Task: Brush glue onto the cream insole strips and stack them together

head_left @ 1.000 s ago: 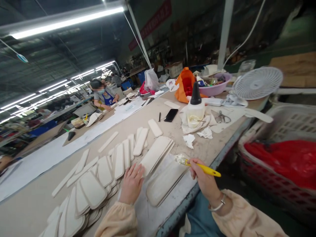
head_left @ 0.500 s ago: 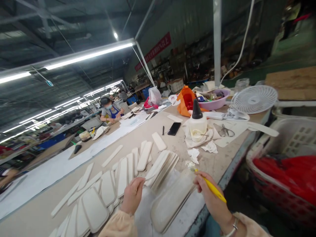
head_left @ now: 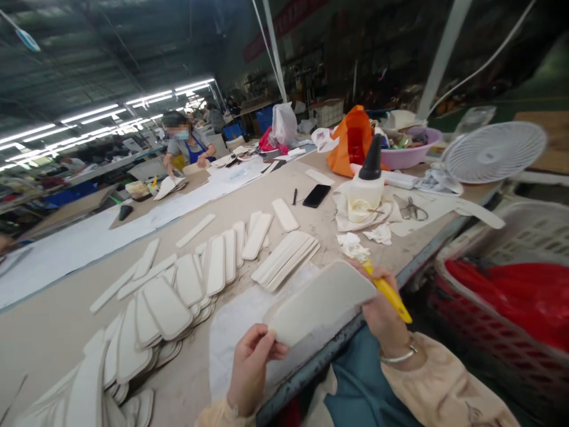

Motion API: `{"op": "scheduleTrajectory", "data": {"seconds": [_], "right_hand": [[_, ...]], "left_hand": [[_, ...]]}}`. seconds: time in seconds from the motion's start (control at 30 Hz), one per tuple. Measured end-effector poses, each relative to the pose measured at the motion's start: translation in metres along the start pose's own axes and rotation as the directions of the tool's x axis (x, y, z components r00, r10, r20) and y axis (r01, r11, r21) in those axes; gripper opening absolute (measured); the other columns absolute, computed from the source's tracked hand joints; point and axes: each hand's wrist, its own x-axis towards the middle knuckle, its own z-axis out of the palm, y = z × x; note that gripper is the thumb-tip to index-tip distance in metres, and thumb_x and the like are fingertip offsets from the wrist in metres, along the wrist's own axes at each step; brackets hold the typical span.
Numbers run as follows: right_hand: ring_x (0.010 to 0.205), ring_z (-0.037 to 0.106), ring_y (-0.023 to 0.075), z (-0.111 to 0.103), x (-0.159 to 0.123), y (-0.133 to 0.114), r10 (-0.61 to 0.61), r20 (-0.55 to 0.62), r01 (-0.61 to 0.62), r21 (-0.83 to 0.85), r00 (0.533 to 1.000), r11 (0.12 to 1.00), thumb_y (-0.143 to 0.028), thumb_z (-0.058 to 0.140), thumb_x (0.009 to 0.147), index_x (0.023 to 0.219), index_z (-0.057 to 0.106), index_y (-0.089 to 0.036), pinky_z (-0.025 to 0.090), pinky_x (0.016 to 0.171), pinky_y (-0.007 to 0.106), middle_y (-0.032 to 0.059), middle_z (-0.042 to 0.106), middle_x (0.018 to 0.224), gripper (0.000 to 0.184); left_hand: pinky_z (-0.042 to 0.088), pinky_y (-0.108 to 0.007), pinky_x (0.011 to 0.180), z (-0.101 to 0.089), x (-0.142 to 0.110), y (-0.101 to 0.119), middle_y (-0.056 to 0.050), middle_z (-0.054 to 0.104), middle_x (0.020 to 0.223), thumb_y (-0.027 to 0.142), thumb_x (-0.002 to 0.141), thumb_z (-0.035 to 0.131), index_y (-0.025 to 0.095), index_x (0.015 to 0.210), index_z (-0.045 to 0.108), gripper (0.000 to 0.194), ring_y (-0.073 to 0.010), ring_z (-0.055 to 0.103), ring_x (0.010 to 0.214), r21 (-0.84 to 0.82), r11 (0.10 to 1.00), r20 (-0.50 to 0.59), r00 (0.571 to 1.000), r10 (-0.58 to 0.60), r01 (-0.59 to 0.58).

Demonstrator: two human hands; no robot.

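Shifted nearer, the left hand (head_left: 252,363) is pinching the panel (head_left: 322,301), the right hand (head_left: 383,317) seemingly steadying it while gripping the brush (head_left: 391,293), bristles (head_left: 361,251) clear.

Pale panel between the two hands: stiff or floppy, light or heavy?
Probably fairly stiff: the pale panel spans left hand to right hand with little visible sag. Likely light: the left only pinches its end, while the right also holds the yellow brush.
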Motion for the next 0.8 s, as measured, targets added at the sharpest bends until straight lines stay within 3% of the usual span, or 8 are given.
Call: {"op": "scheduleTrajectory", "data": {"seconds": [0.1,0.23,0.4,0.53,0.67,0.8], "right_hand": [[0.068,0.059,0.0164,-0.003,-0.003,0.001,0.064,0.084,-0.074,0.121,0.994,0.99,-0.035,0.067,0.072,0.09,0.04,-0.029,0.052,0.061,0.031,-0.0025,0.058,0.081,0.034],[0.07,0.06,0.0198,-0.004,-0.003,0.008,0.136,0.208,-0.163,0.121,0.969,0.979,-0.055,0.066,0.071,0.093,0.042,-0.028,0.054,0.059,0.036,-0.0019,0.053,0.079,0.042],[0.065,0.059,0.0167,0.006,0.001,0.018,0.087,-0.01,-0.087,-0.223,0.996,0.971,-0.04,0.08,0.064,0.087,0.043,-0.025,0.056,0.056,0.032,-0.0025,0.056,0.078,0.046],[0.059,0.059,0.0148,0.017,0.008,0.025,0.013,-0.07,-0.04,-0.394,0.997,0.918,-0.039,0.08,0.062,0.083,0.041,-0.025,0.057,0.053,0.03,-0.005,0.055,0.072,0.047],[0.054,0.056,0.0132,0.023,0.013,0.029,0.038,-0.087,-0.072,-0.419,0.995,0.905,-0.04,0.081,0.061,0.082,0.04,-0.024,0.058,0.052,0.029,-0.0081,0.049,0.064,0.049],[0.052,0.054,0.0109,0.024,0.015,0.032,0.046,-0.112,-0.088,-0.402,0.993,0.911,-0.038,0.083,0.059,0.082,0.04,-0.024,0.059,0.051,0.026,-0.0096,0.046,0.062,0.051]], "left_hand": [[0.047,-0.021,0.05,0.003,-0.006,-0.01,-0.003,0.067,0.056,0.046,0.065,0.075,0.017,0.075,0.053,0.038,-0.0138,0.062,0.052,-0.073,0.99,-0.045,0.991,-0.123,0.12],[0.045,-0.02,0.048,0.002,-0.007,-0.017,-0.002,0.065,0.053,0.048,0.064,0.074,0.017,0.072,0.053,0.038,-0.0131,0.061,0.05,-0.074,0.983,-0.093,0.98,-0.177,0.17],[0.046,-0.021,0.046,-0.003,0.005,-0.014,-0.003,0.065,0.052,0.048,0.068,0.07,0.016,0.07,0.057,0.034,-0.0125,0.059,0.046,0.04,0.986,-0.049,0.986,-0.162,0.164],[0.048,-0.022,0.049,-0.02,0.021,-0.008,-0.002,0.065,0.053,0.048,0.075,0.064,0.017,0.068,0.061,0.032,-0.013,0.06,0.049,0.239,0.971,-0.056,0.998,0.034,-0.019],[0.052,-0.024,0.057,-0.045,0.032,-0.012,-0.001,0.068,0.065,0.047,0.081,0.058,0.019,0.075,0.063,0.029,-0.0151,0.065,0.059,0.411,0.9,-0.17,0.958,0.232,-0.145],[0.051,-0.024,0.059,-0.061,0.034,-0.024,-0.001,0.068,0.064,0.042,0.084,0.056,0.019,0.08,0.065,0.024,-0.0153,0.064,0.06,0.588,0.781,-0.141,0.925,0.353,-0.209]]}}
